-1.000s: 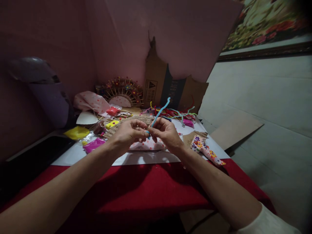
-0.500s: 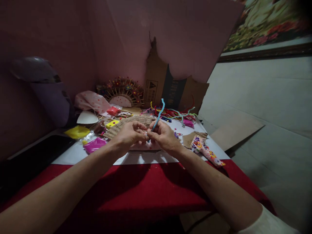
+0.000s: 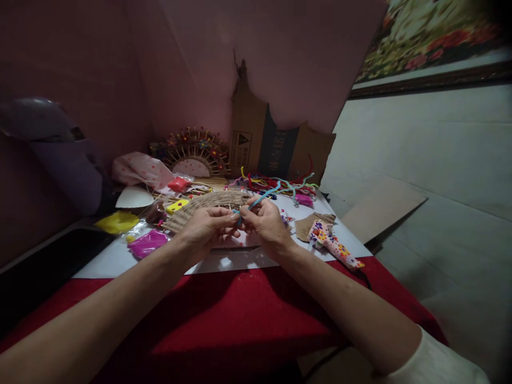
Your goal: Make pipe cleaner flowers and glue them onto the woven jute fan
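both hands, left hand and right hand, are pinching closed on the blue pipe cleaner above the counter centre, bending its near end; the next twist calls for firm fingertip pressure.

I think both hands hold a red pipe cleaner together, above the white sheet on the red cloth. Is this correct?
Not quite: the pipe cleaner is light blue, not red, as the head view shows. The left hand and right hand do pinch it together above the white sheet on the red cloth.
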{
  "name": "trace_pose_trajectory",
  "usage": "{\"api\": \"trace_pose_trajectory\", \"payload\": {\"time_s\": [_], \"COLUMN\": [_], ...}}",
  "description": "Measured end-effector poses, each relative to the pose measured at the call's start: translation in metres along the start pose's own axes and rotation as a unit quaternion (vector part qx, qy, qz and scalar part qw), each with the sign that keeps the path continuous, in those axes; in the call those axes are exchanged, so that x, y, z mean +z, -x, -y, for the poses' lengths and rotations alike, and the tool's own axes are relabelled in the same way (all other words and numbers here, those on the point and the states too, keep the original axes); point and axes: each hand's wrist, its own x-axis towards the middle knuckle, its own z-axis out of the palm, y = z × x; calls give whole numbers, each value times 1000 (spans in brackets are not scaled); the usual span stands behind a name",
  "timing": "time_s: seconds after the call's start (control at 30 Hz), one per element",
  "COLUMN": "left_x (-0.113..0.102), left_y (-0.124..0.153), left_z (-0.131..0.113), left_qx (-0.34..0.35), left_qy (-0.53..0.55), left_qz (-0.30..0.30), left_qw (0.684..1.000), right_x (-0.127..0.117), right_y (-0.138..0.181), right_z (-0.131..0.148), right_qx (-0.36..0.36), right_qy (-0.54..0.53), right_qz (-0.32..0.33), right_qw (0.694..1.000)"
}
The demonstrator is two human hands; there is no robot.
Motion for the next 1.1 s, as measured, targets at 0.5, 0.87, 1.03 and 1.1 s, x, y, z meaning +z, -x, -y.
{"api": "trace_pose_trajectory", "payload": {"time_s": [0.5, 0.87, 1.03, 1.1], "left_x": [2, -2, 0, 1], "left_y": [-2, -3, -2, -2], "left_z": [-1, -5, -4, -3], "left_qx": [-25, -38, -43, -39], "left_qy": [-18, -42, -67, -75], "left_qz": [-54, 24, 9, 11], "left_qw": [998, 998, 997, 996], "right_x": [-6, -3, 1, 2], "right_y": [-6, -3, 2, 3], "right_z": [3, 3, 2, 2], "right_qx": [-33, -40, -38, -36], "right_qy": [42, 52, 50, 49], "right_qz": [10, -2, -21, -23], "right_qw": [999, 998, 998, 998]}}
